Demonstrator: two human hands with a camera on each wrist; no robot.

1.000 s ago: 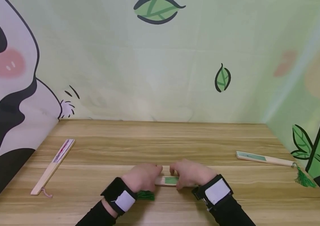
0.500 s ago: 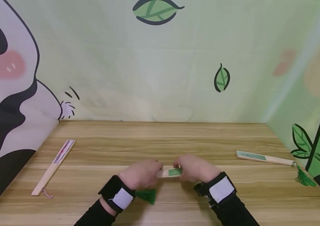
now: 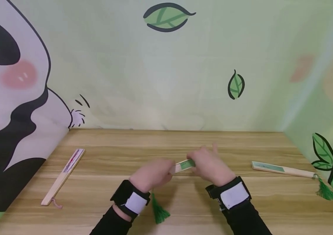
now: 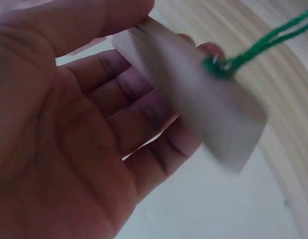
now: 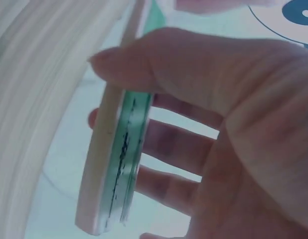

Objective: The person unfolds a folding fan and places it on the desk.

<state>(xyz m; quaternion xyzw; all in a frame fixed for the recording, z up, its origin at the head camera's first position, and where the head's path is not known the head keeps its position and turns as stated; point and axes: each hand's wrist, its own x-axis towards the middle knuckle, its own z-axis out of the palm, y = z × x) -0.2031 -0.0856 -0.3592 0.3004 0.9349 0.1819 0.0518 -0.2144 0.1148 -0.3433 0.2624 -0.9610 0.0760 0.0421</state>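
Observation:
A folded hand fan (image 3: 185, 165) with pale wooden guards and green leaf is held up between my two hands. My left hand (image 3: 152, 173) pinches its plain wooden handle end, where a green cord is tied; the tassel (image 3: 159, 210) hangs below that hand. In the left wrist view the wooden end (image 4: 214, 109) juts out past the fingertips. My right hand (image 3: 211, 164) grips the leaf end, thumb on one side and fingers behind. The right wrist view shows the folded green leaf (image 5: 125, 154) between the guards, its layers close together.
On the left of the wooden table (image 3: 119, 209) lies a folded fan (image 3: 63, 176) with a purple-white leaf and pink cord. Another folded fan (image 3: 284, 169) with a green tassel (image 3: 326, 191) lies at right. A printed backdrop (image 3: 119, 71) stands behind.
Both hands have lifted the fan from the table, moving away from the body. The fan now tilts up toward the right, and its tassel hangs free.

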